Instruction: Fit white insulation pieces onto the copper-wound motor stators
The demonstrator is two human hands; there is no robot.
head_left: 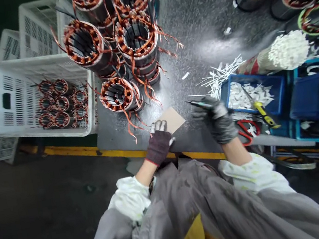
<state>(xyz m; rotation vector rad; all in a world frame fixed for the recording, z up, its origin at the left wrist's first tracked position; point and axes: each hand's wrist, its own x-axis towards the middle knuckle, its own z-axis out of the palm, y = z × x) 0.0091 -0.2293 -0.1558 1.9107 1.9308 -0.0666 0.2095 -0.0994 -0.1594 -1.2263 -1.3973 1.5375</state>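
Note:
A small square of tan card [173, 120] lies on the dark metal worktop [198, 131] near its front edge. My left hand [159, 142], in a dark maroon glove with pale fingertips, rests over the card's left edge, fingers stretched out flat. To the right of the card, my right hand [216, 120] wears a grey glove and is slightly blurred. It is closed around a slim dark pen [199, 104], whose tip points left above the worktop. Just beyond my left hand stands a short stack of stators [117, 95] with copper windings, their loose wire ends hanging close to my fingers.
Taller stator stacks [136, 37] rise behind. A white crate [2, 103] of smaller wound stators sits at left. On the right are a blue bin [278, 95] of white pieces, a yellow-handled screwdriver [264, 114], red-handled scissors [244, 132] and a bundle of white strips [288, 51].

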